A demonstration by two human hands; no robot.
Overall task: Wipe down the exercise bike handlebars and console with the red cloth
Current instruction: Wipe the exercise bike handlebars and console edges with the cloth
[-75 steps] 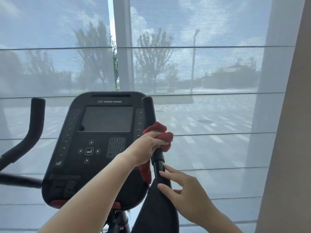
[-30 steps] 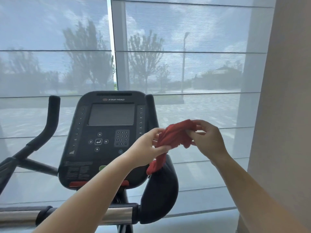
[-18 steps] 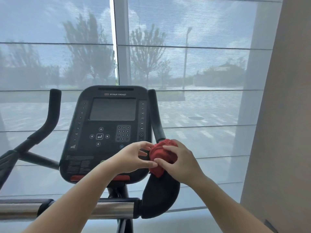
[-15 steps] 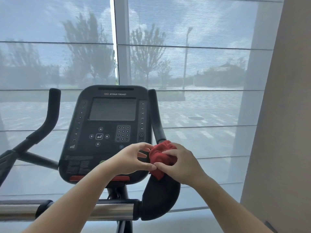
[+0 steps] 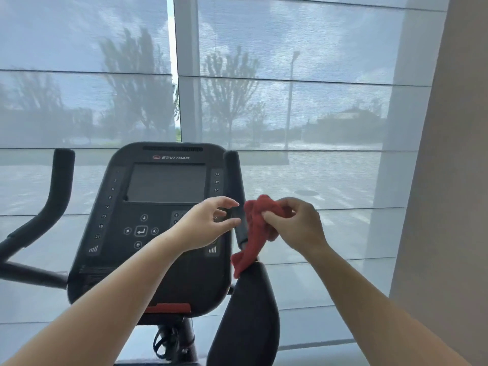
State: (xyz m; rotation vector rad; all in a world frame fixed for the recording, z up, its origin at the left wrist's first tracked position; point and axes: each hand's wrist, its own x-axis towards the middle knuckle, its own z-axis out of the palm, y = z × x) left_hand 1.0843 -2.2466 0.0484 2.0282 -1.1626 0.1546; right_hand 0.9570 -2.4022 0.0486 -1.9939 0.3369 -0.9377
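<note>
- Right hand (image 5: 298, 225) grips the bunched red cloth (image 5: 260, 228) against the right handlebar (image 5: 236, 191).
- Left hand (image 5: 208, 223) hovers beside it, fingers relaxed and holding nothing, before the console (image 5: 158, 220).

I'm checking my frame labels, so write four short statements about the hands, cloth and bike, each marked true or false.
1. The right hand grips the red cloth. True.
2. The left hand grips the left handlebar. False: the left handlebar is untouched; the left hand is open in front of the console.
3. The console screen is dark. True.
4. The red cloth is spread over the console screen. False: it is bunched beside the right handlebar.
</note>
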